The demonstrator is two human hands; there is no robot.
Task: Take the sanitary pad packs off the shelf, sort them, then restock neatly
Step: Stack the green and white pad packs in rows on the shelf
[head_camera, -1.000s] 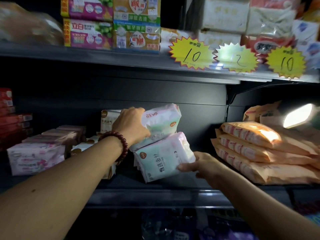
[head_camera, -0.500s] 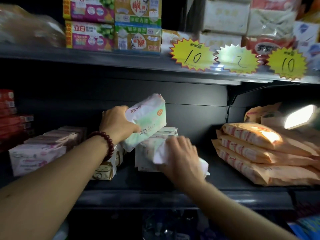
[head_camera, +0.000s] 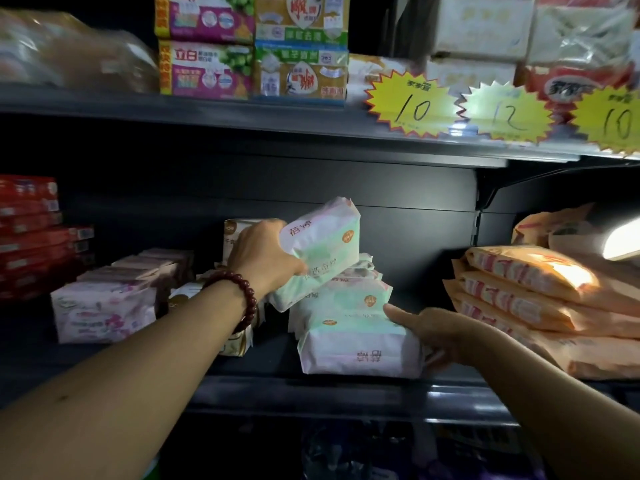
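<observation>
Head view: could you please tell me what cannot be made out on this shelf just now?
All in the head view.
Cream pack: mostly hidden behind the left hand, which grips the upper pack.
Right hand: its fingertips are hidden by the front pack it holds.
Right price tag: cut off by the frame edge.
Bags, top left: blurred.

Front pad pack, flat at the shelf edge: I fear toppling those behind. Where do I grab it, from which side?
The front pad pack: probably its right end, from the right. It lies flat, and that end faces a gap before the orange packs. The right hand grips there, thumb on top; the left hand holds a tilted pack crowding the left end.
</observation>
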